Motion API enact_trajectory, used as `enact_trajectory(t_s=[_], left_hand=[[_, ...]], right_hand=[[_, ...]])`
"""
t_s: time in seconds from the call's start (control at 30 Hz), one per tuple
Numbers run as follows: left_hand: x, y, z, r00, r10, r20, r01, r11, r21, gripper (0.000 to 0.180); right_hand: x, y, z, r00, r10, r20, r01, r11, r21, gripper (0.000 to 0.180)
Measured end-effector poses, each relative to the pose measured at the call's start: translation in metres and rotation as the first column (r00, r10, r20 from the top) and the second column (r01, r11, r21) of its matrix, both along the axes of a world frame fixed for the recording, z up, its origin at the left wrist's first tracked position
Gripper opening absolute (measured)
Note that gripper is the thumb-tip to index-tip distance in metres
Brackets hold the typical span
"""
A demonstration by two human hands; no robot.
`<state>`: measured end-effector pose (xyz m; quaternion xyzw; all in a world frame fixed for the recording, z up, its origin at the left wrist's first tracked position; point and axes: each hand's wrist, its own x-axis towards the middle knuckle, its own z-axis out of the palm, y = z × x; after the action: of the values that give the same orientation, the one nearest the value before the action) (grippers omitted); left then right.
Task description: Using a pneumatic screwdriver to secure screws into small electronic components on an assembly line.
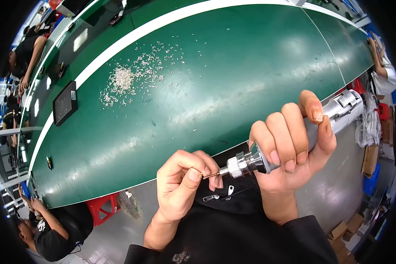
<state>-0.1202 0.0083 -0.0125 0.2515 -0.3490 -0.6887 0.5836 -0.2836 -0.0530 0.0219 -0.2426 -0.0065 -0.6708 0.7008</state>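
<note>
My right hand (290, 149) is wrapped round a silver power screwdriver (240, 165) with a knurled chuck, tilted so its thin copper-coloured bit (212, 175) points left. Over the near edge of the green table, my left hand (177, 182) is closed in a pinch at the bit's tip. Between that thumb and index finger a tiny brassy speck shows, too small to name. Farther off on the table lies a heap of tiny whitish rod-shaped pieces (122, 79), scattered more thinly toward the right.
The green table (251, 57) curves across the view. A black tray (65, 104) holding small pieces stands at its far left. Below the table edge is a red stool (103, 209), beside a seated person in black. Other people work at left and far right; cardboard boxes (352, 224) sit lower right.
</note>
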Motion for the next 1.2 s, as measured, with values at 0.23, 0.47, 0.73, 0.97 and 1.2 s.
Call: enact_trajectory(t_s=[0.23,0.47,0.73,0.97,1.2], left_hand=[[0.0,0.006,0.001,1.0,-0.019,-0.015,0.019,1.0,0.014,0.016],[0.001,0.002,-0.002,0.998,-0.028,0.048,0.027,0.999,0.028,0.017],[-0.003,-0.002,-0.003,0.672,0.366,0.644,-0.095,0.905,-0.414,0.013],[-0.009,-0.008,-0.005,0.71,0.328,0.623,-0.09,0.92,-0.382,0.005],[0.049,-0.018,-0.001,0.452,0.473,0.756,-0.356,0.873,-0.334,0.025]], right_hand=[[0.001,0.004,-0.004,0.999,-0.044,0.021,0.042,0.997,0.063,0.015],[-0.002,0.005,-0.008,0.997,-0.061,-0.051,0.062,0.997,0.034,0.014],[-0.007,0.008,-0.016,0.971,-0.147,-0.19,0.127,0.985,-0.113,0.019],[-0.005,0.007,-0.014,0.986,-0.147,-0.082,0.154,0.985,0.083,0.013],[-0.003,0.005,-0.024,0.986,-0.164,0.022,0.155,0.963,0.222,0.014]])
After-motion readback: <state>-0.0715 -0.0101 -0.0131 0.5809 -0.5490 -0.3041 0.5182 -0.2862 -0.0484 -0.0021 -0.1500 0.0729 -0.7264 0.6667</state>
